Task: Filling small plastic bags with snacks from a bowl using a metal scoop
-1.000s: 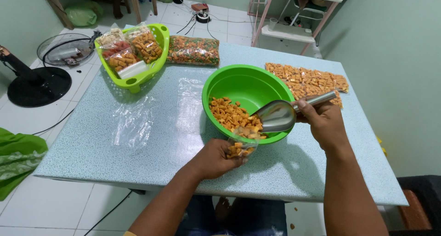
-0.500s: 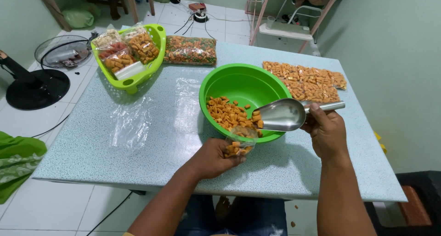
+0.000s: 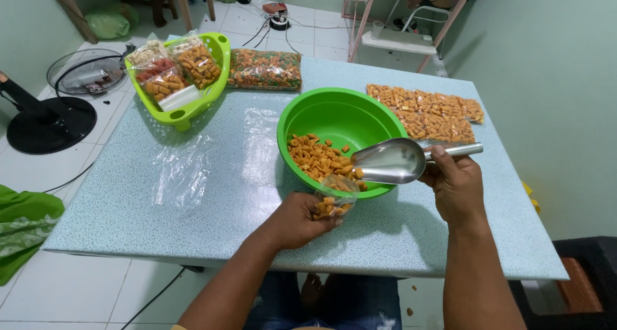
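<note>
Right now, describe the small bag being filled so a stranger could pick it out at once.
Start at the green bowl on the speckled table. At its near rim, just under the metal scoop in the right hand, the left hand holds the small bag. Unlike the sealed packs lying flat behind the bowl, it is open, upright and only part full of orange snacks.

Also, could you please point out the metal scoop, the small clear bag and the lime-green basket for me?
metal scoop [image 3: 390, 161], head view, on the shiny bowl of the scoop.
small clear bag [image 3: 333, 197], head view, on its snack-filled front.
lime-green basket [image 3: 221, 65], head view, on its right rim.
</note>
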